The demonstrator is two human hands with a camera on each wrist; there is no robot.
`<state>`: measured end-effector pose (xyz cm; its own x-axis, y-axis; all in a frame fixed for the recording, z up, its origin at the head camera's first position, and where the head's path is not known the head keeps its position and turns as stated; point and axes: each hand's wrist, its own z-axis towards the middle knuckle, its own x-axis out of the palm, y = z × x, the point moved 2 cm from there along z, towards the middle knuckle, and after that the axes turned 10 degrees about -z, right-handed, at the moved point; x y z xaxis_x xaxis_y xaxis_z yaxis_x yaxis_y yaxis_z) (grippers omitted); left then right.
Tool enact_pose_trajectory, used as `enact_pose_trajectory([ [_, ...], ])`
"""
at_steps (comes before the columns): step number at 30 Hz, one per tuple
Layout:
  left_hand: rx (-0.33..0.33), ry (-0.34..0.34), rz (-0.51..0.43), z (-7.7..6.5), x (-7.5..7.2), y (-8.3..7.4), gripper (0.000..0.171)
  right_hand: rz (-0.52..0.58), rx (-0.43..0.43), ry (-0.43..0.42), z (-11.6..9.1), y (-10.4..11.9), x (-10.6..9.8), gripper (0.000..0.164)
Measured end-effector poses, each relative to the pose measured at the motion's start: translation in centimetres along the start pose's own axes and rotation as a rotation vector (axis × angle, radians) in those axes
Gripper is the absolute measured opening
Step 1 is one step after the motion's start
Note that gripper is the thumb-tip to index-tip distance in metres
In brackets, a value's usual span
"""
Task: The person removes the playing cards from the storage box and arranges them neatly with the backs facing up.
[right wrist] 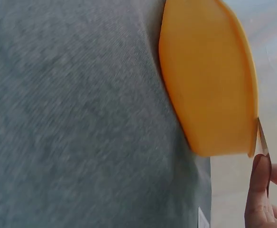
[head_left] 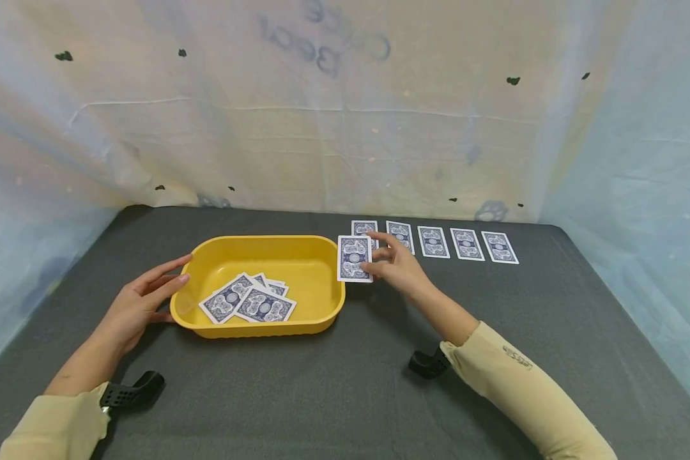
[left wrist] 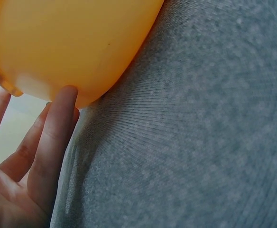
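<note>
"Yellow tray (head_left: 316, 281)?"
"Oblong, round-cornered, standing upright; overlapping cards (head_left: 267, 305) inside, blue backs up."
"Raised card (head_left: 353, 257)?"
"Blue-patterned back showing, white border, held at the tray's right-hand rim."

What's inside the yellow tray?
Several blue-backed cards lie overlapping, backs up, in the yellow tray. Two show most of their backs; others peek out behind them. The overlap hides their full count; no faces show.
</note>
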<state>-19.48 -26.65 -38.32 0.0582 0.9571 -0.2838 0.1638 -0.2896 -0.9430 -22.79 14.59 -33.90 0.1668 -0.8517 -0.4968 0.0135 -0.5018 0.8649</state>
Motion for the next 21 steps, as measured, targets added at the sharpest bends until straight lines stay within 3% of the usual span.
enact_pose_trajectory([
  [11,0.006,0.0,-0.003,0.0,-0.1,-0.1,0.063,-0.016,0.0,0.005,-0.1,-1.6,-1.0,0.065],
  [21,0.006,0.006,0.002,0.1,0.0,0.1,0.064,-0.076,0.052,0.082,0.1,-3.1,-0.7,0.067],
])
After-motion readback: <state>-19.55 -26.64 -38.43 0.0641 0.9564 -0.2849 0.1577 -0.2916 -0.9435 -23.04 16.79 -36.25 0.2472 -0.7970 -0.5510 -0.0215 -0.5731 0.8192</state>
